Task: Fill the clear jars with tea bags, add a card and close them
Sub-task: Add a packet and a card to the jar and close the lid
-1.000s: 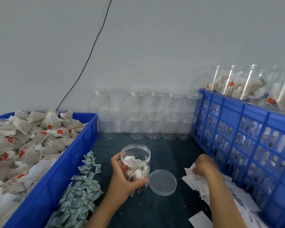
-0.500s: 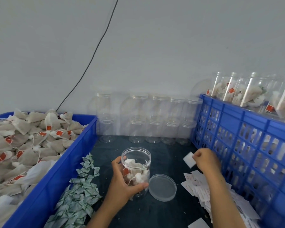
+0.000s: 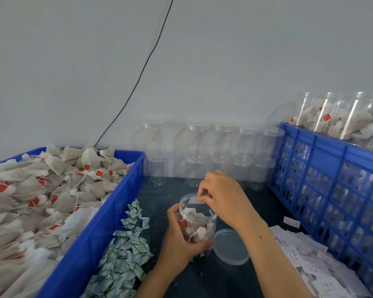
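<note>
White card (image 3: 194, 200) now at the jar (image 3: 197, 224) mouth, pinched by right hand (image 3: 221, 195); left hand (image 3: 179, 235) grips jar (lid (image 3: 230, 247) waits at 4 o'clock).

Open jar (image 3: 199, 222) is standing at centre of the table (image 3: 256, 201), tea bags inside, left hand (image 3: 179, 239) gripping its side, right hand (image 3: 222, 196) holding a card (image 3: 194, 200) in its mouth. Lid (image 3: 230, 247) is lying just right of it. Left: crate of tea bags (image 3: 41, 190), sachets (image 3: 125, 250) beside it. Right: card pile (image 3: 314, 261), crate of filled jars (image 3: 332, 175). Empty jars (image 3: 213, 153) are standing stacked behind, against the wall.
</note>
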A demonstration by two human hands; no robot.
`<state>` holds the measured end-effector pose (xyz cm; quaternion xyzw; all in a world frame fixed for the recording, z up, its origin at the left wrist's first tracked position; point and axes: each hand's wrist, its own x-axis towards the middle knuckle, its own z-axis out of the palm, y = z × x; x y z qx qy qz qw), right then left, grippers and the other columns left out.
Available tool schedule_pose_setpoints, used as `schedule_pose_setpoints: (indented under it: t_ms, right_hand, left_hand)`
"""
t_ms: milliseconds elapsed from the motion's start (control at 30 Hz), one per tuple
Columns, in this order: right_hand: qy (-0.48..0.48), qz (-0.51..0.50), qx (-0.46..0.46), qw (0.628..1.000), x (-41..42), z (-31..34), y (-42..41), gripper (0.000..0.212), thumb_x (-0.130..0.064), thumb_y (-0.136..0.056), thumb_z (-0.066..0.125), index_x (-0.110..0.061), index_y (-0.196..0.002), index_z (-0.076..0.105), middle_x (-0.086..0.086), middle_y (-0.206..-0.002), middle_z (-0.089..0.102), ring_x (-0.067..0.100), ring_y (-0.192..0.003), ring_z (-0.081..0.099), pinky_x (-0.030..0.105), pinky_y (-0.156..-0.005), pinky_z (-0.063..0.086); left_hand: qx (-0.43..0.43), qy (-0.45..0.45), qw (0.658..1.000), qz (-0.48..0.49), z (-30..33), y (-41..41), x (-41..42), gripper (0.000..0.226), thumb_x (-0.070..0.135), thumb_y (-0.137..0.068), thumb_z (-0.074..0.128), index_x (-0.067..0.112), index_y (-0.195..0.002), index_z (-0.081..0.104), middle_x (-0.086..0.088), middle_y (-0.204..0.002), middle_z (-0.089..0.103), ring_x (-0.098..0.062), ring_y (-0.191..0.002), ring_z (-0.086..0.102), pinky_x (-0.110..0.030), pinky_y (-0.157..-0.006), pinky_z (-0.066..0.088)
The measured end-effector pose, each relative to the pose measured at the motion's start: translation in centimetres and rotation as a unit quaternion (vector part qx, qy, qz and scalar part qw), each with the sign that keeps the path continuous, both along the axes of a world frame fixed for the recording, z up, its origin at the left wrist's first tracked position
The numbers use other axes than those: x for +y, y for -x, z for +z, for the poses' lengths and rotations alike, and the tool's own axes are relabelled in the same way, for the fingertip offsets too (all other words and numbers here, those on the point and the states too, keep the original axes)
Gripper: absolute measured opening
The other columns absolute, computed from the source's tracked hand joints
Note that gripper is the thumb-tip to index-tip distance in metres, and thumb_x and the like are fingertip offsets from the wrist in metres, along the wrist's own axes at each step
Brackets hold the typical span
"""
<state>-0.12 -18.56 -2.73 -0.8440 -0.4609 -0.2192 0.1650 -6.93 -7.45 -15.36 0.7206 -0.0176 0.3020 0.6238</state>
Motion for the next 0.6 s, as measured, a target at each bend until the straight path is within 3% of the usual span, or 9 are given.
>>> schedule_pose_setpoints:
  t_ms: [267, 367, 400, 500, 600]
  right_hand:
    - [0.177, -0.015, 0.029, 0.984, 0.4, -0.3, 1.1, 0.016, -0.023, -0.092, 0.061, -0.027, -0.097, 0.076, -0.012, -0.083, 0.040, 0.016, -0.098, 0.038, 0.033, -0.093, 0.026]
    - [0.218, -0.028, 0.097, 0.971, -0.2, 0.6, 1.4, 0.037, -0.035, -0.098, 0.050, -0.024, -0.067, 0.066, -0.009, -0.079, 0.037, 0.017, -0.099, 0.035, 0.042, -0.105, 0.026]
    - [0.214, -0.028, 0.120, 0.969, -0.3, 0.9, 1.5, 0.042, -0.039, -0.099, 0.045, -0.023, -0.066, 0.065, -0.010, -0.077, 0.035, 0.017, -0.100, 0.038, 0.043, -0.105, 0.027]
    - [0.078, -0.015, 0.144, 0.986, -1.1, 1.6, 0.7, 0.040, -0.043, -0.100, 0.040, -0.023, -0.089, 0.073, -0.014, -0.081, 0.044, 0.011, -0.091, 0.054, 0.033, -0.087, 0.039]
    - [-0.109, -0.045, 0.146, 0.982, -2.5, 0.9, -1.5, 0.023, -0.028, -0.101, 0.043, -0.022, -0.092, 0.063, -0.008, -0.091, 0.059, 0.010, -0.084, 0.058, 0.030, -0.078, 0.047]
  left_hand:
    - [0.006, -0.038, 0.999, 0.007, -0.1, 0.1, 0.0, 0.096, 0.034, -0.056, 0.093, 0.051, -0.125, 0.030, 0.015, -0.118, 0.064, -0.010, -0.105, 0.067, -0.029, -0.087, 0.055]
    - [0.007, -0.044, 0.999, 0.014, -0.3, 0.0, 0.0, 0.096, 0.035, -0.055, 0.093, 0.051, -0.125, 0.030, 0.015, -0.117, 0.064, -0.010, -0.104, 0.067, -0.028, -0.086, 0.055]
    - [0.007, -0.046, 0.999, 0.021, -0.3, 0.0, 0.0, 0.096, 0.035, -0.055, 0.093, 0.050, -0.125, 0.030, 0.015, -0.117, 0.064, -0.009, -0.103, 0.067, -0.028, -0.085, 0.056]
    - [-0.003, -0.038, 0.998, 0.049, -0.4, -0.1, 0.1, 0.094, 0.033, -0.052, 0.093, 0.049, -0.123, 0.033, 0.011, -0.119, 0.063, -0.009, -0.103, 0.066, -0.029, -0.084, 0.056]
    - [-0.015, -0.020, 0.995, 0.098, -0.4, -0.3, 0.7, 0.093, 0.035, -0.046, 0.090, 0.052, -0.118, 0.033, 0.011, -0.120, 0.059, -0.006, -0.103, 0.065, -0.029, -0.084, 0.056]
